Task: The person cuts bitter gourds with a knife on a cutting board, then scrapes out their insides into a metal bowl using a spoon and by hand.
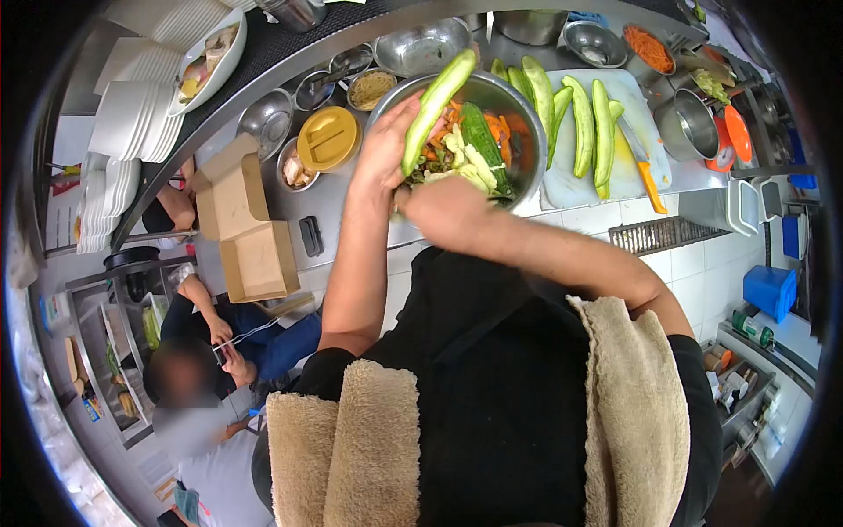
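My left hand (386, 145) grips a halved cucumber (439, 110), pale green, tilted up over the left side of a steel bowl (527, 145). Inside that bowl lie orange vegetable pieces (497, 127), a dark green cucumber piece (481, 145) and pale scraps (465, 167). Closed and smeared by motion, my right hand (448, 211) is at the bowl's near edge, below the cucumber; what its fingers hold is hidden. To the right, several cucumber halves (581, 127) lie on a white cutting board (562, 189), beside a knife (648, 180) with an orange handle.
A yellow-lidded tub (329, 139), an open cardboard box (255, 255) and small metal bowls (266, 121) stand left. Shredded carrot (648, 48) and a steel pot (687, 127) are at right. Stacked white dishes (132, 123) fill a shelf. Another person (219, 334) holds tongs at lower left.
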A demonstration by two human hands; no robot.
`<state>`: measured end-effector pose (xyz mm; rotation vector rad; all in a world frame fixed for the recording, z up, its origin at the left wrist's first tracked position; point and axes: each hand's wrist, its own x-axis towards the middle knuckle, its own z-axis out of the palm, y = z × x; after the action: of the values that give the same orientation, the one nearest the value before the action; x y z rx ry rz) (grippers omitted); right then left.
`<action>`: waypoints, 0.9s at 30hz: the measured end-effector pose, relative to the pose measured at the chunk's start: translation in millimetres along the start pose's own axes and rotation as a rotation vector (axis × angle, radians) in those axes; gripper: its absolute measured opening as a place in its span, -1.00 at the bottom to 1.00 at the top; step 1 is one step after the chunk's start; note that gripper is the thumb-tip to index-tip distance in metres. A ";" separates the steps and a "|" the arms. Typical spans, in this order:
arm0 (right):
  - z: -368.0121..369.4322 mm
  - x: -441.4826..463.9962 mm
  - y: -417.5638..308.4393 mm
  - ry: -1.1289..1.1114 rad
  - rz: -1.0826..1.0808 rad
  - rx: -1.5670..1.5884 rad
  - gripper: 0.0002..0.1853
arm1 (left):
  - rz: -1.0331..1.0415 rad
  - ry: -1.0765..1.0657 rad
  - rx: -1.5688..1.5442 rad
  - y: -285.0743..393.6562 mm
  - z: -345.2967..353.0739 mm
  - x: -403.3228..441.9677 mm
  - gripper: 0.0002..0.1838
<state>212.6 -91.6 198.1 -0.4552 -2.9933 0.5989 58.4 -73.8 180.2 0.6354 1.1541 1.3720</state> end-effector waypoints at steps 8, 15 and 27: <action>4.8 -13.8 73.8 -0.074 0.304 -0.127 -0.83 | 0.070 -0.024 -0.077 2.1 -40.2 1.2 -0.47; 24.5 -29.6 110.4 0.149 0.576 0.099 -0.73 | 0.128 0.149 -0.163 -14.8 -31.8 -7.3 -0.52; 5.0 -57.5 125.6 0.736 0.606 1.368 -0.43 | 0.125 -0.059 0.094 -75.4 68.9 -11.7 -0.41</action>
<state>301.5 0.3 145.4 -1.0416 -1.2430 1.7387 153.1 -79.0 140.8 0.8220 1.1531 1.4005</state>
